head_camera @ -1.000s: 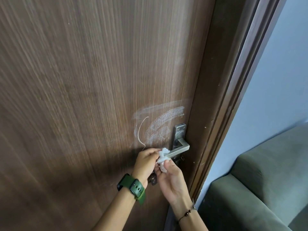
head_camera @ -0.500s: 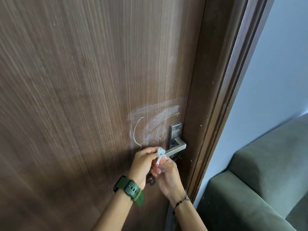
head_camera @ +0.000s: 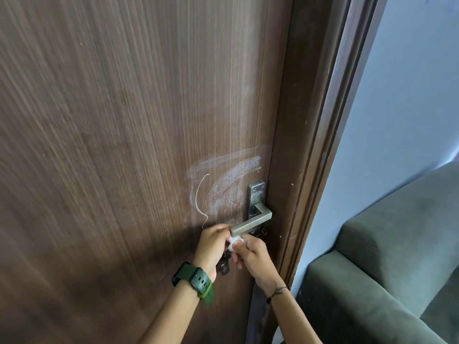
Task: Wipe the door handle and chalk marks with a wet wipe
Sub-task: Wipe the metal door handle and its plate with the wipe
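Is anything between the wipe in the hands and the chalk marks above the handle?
Nothing visible. The wet wipe, held by both hands at the free end of the door handle, sits just below the chalk marks; only bare door lies between.

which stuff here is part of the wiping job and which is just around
In the job:
wet wipe, pinched between left hand and right hand
door handle
chalk marks on the door

Just around:
keys hanging below the handle
green watch
green sofa
wall
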